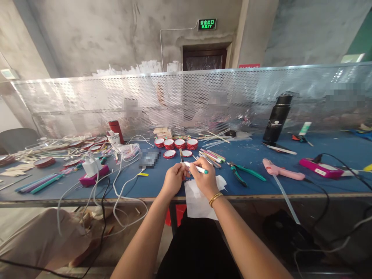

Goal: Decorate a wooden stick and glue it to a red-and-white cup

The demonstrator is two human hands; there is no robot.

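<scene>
My left hand (175, 179) is closed around the lower end of a thin, flat brownish stick (181, 154) that points up and away from me. My right hand (205, 181) grips a white marker (200, 168) with a green end; its other end meets the stick by my left fingers. Beneath my right hand, a white paper sheet (193, 199) hangs over the table's front edge. Just beyond my hands lie round red-rimmed discs with white tops, including a single disc (169, 154) and a stack (192, 144). Several pastel sticks (213, 155) lie to the right.
Green-handled pliers (251, 172), a pink glue gun (283, 170) and a magenta power strip (321, 168) lie right. A black bottle (276, 122) stands behind. White cables (117, 186) trail over the left front edge. A perforated metal screen (180, 93) closes the back; another person's leg (43, 240) shows left.
</scene>
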